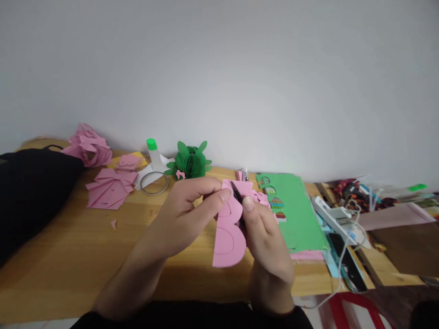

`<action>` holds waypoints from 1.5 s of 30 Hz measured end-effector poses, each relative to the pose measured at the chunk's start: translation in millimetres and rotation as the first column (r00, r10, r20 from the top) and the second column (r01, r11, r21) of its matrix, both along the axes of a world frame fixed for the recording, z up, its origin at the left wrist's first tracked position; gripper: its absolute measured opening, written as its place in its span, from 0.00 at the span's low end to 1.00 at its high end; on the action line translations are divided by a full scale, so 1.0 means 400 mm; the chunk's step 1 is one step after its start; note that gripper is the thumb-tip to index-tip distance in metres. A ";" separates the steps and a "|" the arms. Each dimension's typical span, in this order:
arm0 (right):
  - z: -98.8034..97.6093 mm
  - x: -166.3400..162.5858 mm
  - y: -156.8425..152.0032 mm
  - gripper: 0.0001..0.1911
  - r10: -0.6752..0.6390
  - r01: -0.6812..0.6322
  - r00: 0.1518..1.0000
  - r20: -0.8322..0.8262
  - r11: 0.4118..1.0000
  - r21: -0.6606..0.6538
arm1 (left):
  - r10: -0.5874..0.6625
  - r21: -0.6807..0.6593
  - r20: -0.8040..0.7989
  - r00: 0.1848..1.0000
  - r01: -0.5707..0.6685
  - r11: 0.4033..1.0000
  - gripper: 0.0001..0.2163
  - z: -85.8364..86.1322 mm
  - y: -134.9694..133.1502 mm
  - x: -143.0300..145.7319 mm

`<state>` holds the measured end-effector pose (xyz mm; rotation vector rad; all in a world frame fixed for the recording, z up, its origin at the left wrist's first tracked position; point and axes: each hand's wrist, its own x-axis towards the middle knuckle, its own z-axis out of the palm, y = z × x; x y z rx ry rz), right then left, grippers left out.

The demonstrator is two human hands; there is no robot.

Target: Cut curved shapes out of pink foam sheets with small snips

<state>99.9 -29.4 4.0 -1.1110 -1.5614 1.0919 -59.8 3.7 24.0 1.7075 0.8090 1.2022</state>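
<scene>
My left hand (192,210) pinches a piece of pink paper (228,246) near its upper left edge. The paper has scalloped curves cut along its right side and drawn curved lines on its face. Closed around a pair of dark scissors (236,189), my right hand (269,240) is at the paper's right edge. One blade lies across the upper part of the paper; the handles are mostly hidden by my fingers. Small pink paper pieces (259,197) lie on the table behind my right hand.
Against the wall stand a green paper cactus (192,163) and a glue stick (154,153). Pink paper scraps (111,188) and a metal ring (154,183) lie left. Rightward are a green sheet (302,214), a power strip (334,219) and a phone (348,262). A black bag (34,192) sits far left.
</scene>
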 end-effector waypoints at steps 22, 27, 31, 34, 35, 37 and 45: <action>0.005 0.024 -0.004 0.25 0.156 -0.157 0.988 -0.019 0.987 -0.046 | -0.126 -0.025 -0.024 0.992 0.126 0.992 0.15 0.004 0.009 -0.023; 0.009 0.029 -0.006 0.24 0.170 -0.169 0.985 0.032 0.985 -0.034 | -0.176 -0.059 0.003 0.984 0.176 0.983 0.16 0.005 0.010 -0.030; 0.014 0.033 -0.009 0.24 0.190 -0.190 0.980 0.059 0.982 -0.011 | -0.198 -0.065 0.003 0.980 0.198 0.978 0.16 0.009 0.014 -0.034; 0.016 0.035 -0.011 0.24 0.199 -0.199 0.977 0.072 0.980 -0.002 | -0.216 -0.067 0.023 0.976 0.217 0.974 0.16 0.010 0.016 -0.035; 0.016 0.035 -0.011 0.24 0.200 -0.201 0.976 0.080 0.980 0.005 | -0.228 -0.059 0.035 0.973 0.230 0.971 0.16 0.010 0.017 -0.035; 0.017 0.036 -0.011 0.23 0.208 -0.211 0.974 0.093 0.977 0.024 | -0.253 -0.045 0.058 0.966 0.256 0.966 0.16 0.008 0.018 -0.037; 0.023 0.039 -0.011 0.23 0.214 -0.218 0.970 0.118 0.976 0.022 | -0.327 -0.072 0.107 0.939 0.336 0.939 0.16 0.003 0.027 -0.037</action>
